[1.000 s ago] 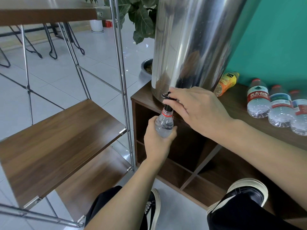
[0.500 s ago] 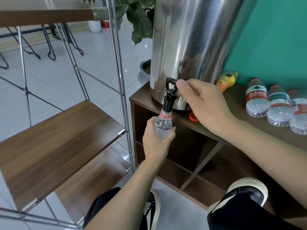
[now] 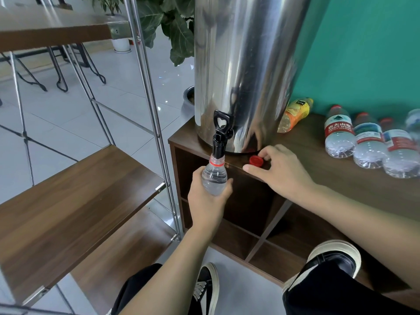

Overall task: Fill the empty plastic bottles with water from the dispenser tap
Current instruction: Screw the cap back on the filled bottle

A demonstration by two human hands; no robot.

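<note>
While left hand (image 3: 209,201) grips bottle (image 3: 214,176) | right hand (image 3: 279,171) touches cap (image 3: 256,160)

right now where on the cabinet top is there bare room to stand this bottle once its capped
Bare wood lies on the cabinet top between the right hand at the red cap and the row of lying water bottles. Around the dispenser base and orange bottle it is crowded. The left hand holds the bottle under the tap.

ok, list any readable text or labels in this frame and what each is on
"农夫山泉": white characters on the red label of the nearest lying water bottle.
Small Latin line under it: too blurred to read.
Labels on the next two lying bottles: blurred, unreadable.
Orange drink bottle: dark mark on its label, unreadable.
Held bottle, dispenser: no text visible.
</note>
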